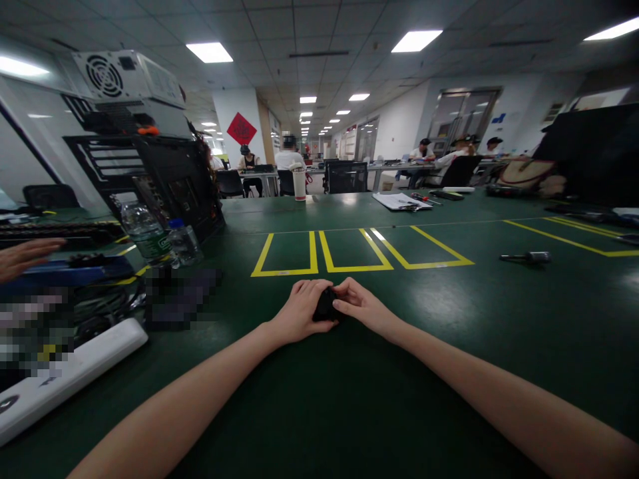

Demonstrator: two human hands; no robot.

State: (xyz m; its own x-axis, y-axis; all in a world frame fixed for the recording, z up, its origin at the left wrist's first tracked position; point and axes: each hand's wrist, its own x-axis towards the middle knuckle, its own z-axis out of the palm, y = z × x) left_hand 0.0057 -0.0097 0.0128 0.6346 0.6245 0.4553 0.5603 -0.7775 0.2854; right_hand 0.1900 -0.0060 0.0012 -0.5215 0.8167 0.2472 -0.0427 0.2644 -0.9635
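A small black rounded object [325, 305] rests on the green table between my hands; its exact kind is hard to make out. My left hand [303, 308] wraps round its left side, thumb below and fingers over the top. From the other side, my right hand [360, 305] pinches its right edge with curled fingers and thumb. Parts of the object are hidden behind the fingers. Just beyond my hands, yellow tape outlines [355, 269] mark the table top.
A screwdriver [530, 257] lies to the right. Papers on a clipboard [402, 201] and a white cup [299, 183] stand farther back. At left are an open computer case [174, 186], plastic bottles [142, 229], a white power strip [94, 366] and another person's hand [30, 258].
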